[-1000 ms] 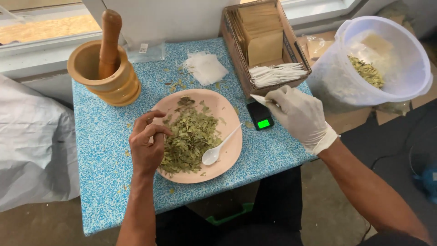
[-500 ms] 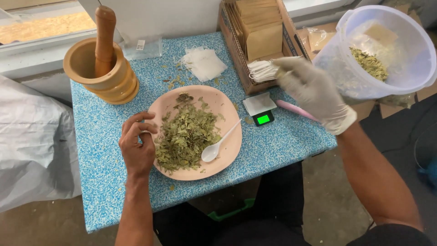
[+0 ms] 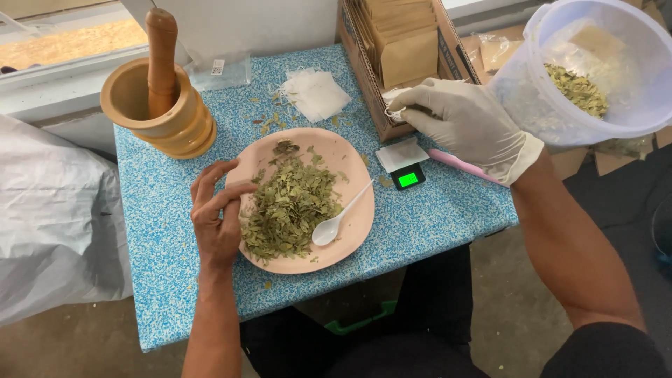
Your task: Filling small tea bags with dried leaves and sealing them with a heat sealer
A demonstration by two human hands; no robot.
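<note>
My bare left hand [image 3: 218, 210] rests on the left rim of a pink plate [image 3: 353, 227], fingers curled and empty, touching the heap of dried green leaves [image 3: 290, 203]. A white plastic spoon [image 3: 341, 215] lies on the plate's right side. My right hand [image 3: 470, 126], in a white glove, reaches into a cardboard box [image 3: 364, 63] and pinches a small white bag [image 3: 393, 110] from the stack there. Brown paper packets [image 3: 406, 42] stand upright in that box. A small pocket scale [image 3: 404, 164] with a lit green display sits between plate and box.
A wooden mortar [image 3: 157, 112] with its pestle [image 3: 162, 49] stands at the back left of the blue speckled table [image 3: 161, 266]. White paper squares [image 3: 315, 92] lie at the back. A translucent tub [image 3: 602, 77] holding leaves sits at the right. A pink object [image 3: 458, 165] lies under my right wrist.
My right hand has moved from over the scale up and back to the cardboard box and has pinched a white bag there. My left hand stays at the plate's rim.
</note>
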